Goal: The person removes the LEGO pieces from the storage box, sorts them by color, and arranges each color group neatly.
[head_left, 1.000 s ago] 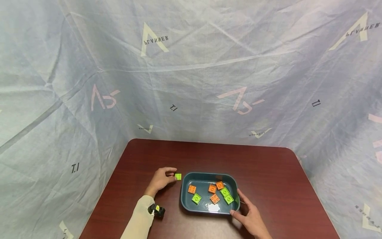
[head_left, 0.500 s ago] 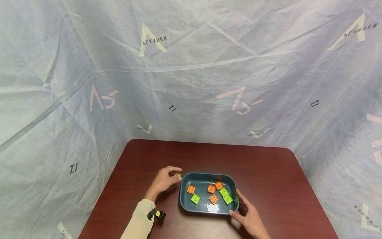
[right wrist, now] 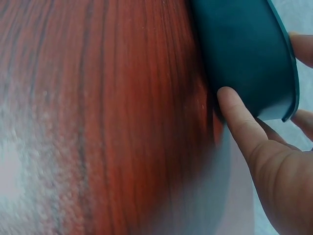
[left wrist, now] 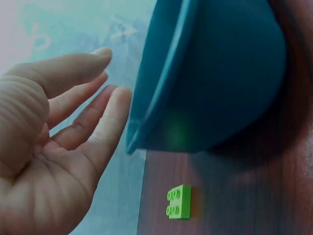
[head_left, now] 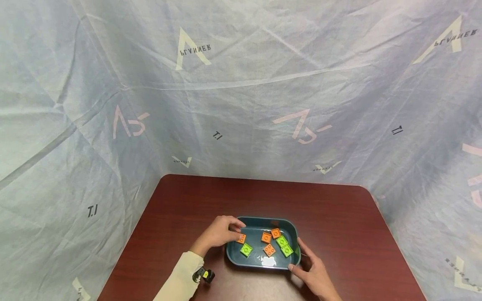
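A dark teal plastic tray [head_left: 255,239] stands on the table with orange and green toy building bricks inside. My left hand [head_left: 219,231] hovers over its left end, thumb tip overlapping an orange brick [head_left: 242,239]. In the left wrist view the thumb and fingers of this left hand [left wrist: 56,169] are spread apart, with nothing between them. A green brick [left wrist: 180,202] lies on the table beside the tray there; the hand hides it in the head view. My right hand [head_left: 316,274] grips the tray's right end, thumb on the front wall, fingers round the side.
Inside the tray, another green brick [head_left: 246,250] lies at the left. Several orange bricks [head_left: 269,250] and two green bricks [head_left: 287,250] sit toward the right. The reddish-brown table [head_left: 331,213] reaches back to grey hanging sheets [head_left: 248,104].
My left hand has moved right, from around the green brick on the table to above the tray's left end. My right hand keeps its hold on the tray.
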The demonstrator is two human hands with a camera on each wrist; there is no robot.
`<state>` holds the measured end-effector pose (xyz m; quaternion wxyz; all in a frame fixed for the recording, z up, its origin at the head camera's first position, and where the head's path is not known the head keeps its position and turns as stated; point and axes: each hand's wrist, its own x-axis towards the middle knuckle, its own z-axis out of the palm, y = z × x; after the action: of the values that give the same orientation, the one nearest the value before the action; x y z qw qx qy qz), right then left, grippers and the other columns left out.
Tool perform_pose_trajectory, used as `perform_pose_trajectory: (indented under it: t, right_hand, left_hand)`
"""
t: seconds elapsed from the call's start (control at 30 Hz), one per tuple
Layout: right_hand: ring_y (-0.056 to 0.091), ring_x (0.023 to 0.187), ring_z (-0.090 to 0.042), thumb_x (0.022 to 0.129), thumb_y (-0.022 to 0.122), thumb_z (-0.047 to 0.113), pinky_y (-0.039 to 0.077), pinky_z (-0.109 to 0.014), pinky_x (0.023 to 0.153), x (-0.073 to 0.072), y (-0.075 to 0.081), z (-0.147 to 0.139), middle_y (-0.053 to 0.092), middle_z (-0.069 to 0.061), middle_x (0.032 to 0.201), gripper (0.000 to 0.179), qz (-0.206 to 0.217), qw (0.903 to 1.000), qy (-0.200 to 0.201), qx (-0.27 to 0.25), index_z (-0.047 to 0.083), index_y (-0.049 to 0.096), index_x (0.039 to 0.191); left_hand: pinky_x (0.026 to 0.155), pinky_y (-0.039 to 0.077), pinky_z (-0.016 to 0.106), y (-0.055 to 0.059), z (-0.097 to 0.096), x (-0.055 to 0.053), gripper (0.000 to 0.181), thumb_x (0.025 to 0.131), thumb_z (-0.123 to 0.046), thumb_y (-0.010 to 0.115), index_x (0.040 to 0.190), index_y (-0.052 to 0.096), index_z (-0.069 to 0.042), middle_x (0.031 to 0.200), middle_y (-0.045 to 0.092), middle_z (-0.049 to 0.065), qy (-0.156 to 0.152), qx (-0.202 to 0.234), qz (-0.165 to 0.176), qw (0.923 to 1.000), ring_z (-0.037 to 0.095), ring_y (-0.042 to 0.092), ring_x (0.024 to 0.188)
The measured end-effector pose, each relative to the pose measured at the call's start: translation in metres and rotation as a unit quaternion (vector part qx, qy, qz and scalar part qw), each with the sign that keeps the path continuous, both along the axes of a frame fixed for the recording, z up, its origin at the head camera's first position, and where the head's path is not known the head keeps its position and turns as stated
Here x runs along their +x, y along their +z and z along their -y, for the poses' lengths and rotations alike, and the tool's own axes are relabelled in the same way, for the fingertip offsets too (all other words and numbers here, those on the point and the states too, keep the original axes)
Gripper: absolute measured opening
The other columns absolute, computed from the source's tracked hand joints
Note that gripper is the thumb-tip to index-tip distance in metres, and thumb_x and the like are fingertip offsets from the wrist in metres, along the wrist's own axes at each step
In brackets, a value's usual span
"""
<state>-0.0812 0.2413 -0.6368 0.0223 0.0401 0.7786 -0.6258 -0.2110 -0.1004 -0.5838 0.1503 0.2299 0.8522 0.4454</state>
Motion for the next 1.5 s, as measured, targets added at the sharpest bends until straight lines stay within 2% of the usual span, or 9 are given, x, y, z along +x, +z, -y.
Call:
perform_pose_trajectory:
  t: [0.17, 0.27, 0.4, 0.57, 0.77, 1.03, 1.2, 1.4, 1.5]
  right_hand:
    - [0.07, 0.119, -0.026, 0.08, 0.091, 0.004, 0.056, -0.019, 0.09, 0.0, -0.001, -0.001, 0.058, -0.025, 0.149, 0.096, 0.001, 1.0, 0.002, 0.001, 0.012, 0.043, 0.162]
    - [0.07, 0.119, -0.026, 0.08, 0.091, 0.004, 0.056, -0.019, 0.09, -0.001, -0.002, -0.001, 0.058, -0.025, 0.149, 0.096, 0.003, 1.0, 0.004, 0.001, 0.013, 0.043, 0.162]
    - [0.07, 0.119, -0.025, 0.079, 0.092, 0.005, 0.056, -0.019, 0.091, -0.001, -0.002, -0.001, 0.059, -0.024, 0.148, 0.097, 0.004, 1.0, 0.001, 0.003, 0.014, 0.043, 0.162]
    - [0.07, 0.119, -0.024, 0.08, 0.091, 0.004, 0.056, -0.019, 0.091, 0.0, -0.001, 0.0, 0.059, -0.025, 0.148, 0.096, 0.001, 1.0, 0.001, 0.003, 0.013, 0.043, 0.162]
    - [0.07, 0.118, -0.022, 0.08, 0.091, 0.007, 0.055, -0.018, 0.091, 0.001, -0.001, 0.0, 0.06, -0.025, 0.147, 0.096, -0.006, 0.9999, 0.005, 0.012, 0.013, 0.042, 0.163]
    - [0.07, 0.119, -0.022, 0.081, 0.092, 0.008, 0.056, -0.018, 0.091, 0.001, -0.004, -0.001, 0.059, -0.026, 0.148, 0.097, -0.009, 0.9997, 0.002, 0.022, 0.013, 0.042, 0.163]
    - [0.07, 0.123, -0.028, 0.081, 0.092, 0.008, 0.055, -0.018, 0.092, 0.001, -0.003, 0.0, 0.058, -0.024, 0.15, 0.097, 0.01, 0.9993, -0.006, 0.035, 0.017, 0.042, 0.163]
    - [0.071, 0.123, -0.031, 0.082, 0.091, 0.01, 0.057, -0.021, 0.091, 0.001, -0.001, 0.001, 0.058, -0.025, 0.151, 0.096, 0.022, 0.9984, -0.007, 0.051, 0.019, 0.041, 0.164]
    - [0.071, 0.122, -0.03, 0.082, 0.091, 0.01, 0.057, -0.021, 0.091, 0.001, -0.001, 0.002, 0.058, -0.025, 0.15, 0.096, 0.022, 0.9983, -0.008, 0.053, 0.019, 0.041, 0.164]
  left_hand:
    - [0.088, 0.062, 0.035, 0.0, -0.011, 0.004, 0.035, 0.09, -0.016, 0.085, 0.123, 0.078, -0.007, 0.114, 0.08, 0.008, -0.038, -0.034, 0.007, 0.9987, 0.007, 0.075, 0.098]
    - [0.087, 0.061, 0.029, 0.001, -0.017, 0.005, 0.035, 0.091, -0.014, 0.084, 0.124, 0.077, -0.006, 0.116, 0.079, 0.009, -0.055, -0.042, 0.017, 0.9974, 0.006, 0.075, 0.098]
    - [0.078, 0.06, 0.02, 0.002, -0.026, 0.006, 0.034, 0.09, -0.011, 0.085, 0.122, 0.078, -0.005, 0.118, 0.079, 0.012, -0.077, -0.048, 0.02, 0.9956, 0.004, 0.074, 0.095]
    - [0.077, 0.058, 0.018, -0.003, -0.036, 0.006, 0.029, 0.088, -0.014, 0.087, 0.116, 0.081, -0.011, 0.108, 0.081, 0.002, -0.093, -0.103, -0.007, 0.9902, -0.001, 0.07, 0.089]
    - [0.076, 0.057, 0.019, -0.007, -0.043, 0.009, 0.028, 0.086, -0.016, 0.089, 0.114, 0.083, -0.016, 0.103, 0.08, -0.005, -0.094, -0.164, -0.029, 0.9816, -0.002, 0.067, 0.088]
    - [0.076, 0.056, 0.021, -0.005, -0.049, 0.011, 0.027, 0.085, -0.014, 0.089, 0.111, 0.084, -0.018, 0.098, 0.078, -0.008, -0.086, -0.195, -0.032, 0.9765, -0.002, 0.061, 0.082]
    - [0.076, 0.054, 0.021, -0.007, -0.053, 0.013, 0.028, 0.083, -0.013, 0.091, 0.109, 0.084, -0.02, 0.095, 0.075, -0.011, -0.099, -0.217, -0.062, 0.9691, -0.002, 0.057, 0.082]
    - [0.079, 0.051, 0.019, -0.011, -0.056, 0.016, 0.032, 0.08, -0.014, 0.092, 0.109, 0.083, -0.021, 0.094, 0.075, -0.01, -0.124, -0.246, -0.115, 0.9545, -0.002, 0.056, 0.082]
    - [0.08, 0.052, 0.02, -0.013, -0.056, 0.017, 0.031, 0.08, -0.013, 0.092, 0.108, 0.082, -0.021, 0.095, 0.075, -0.011, -0.124, -0.249, -0.123, 0.9527, -0.002, 0.057, 0.083]
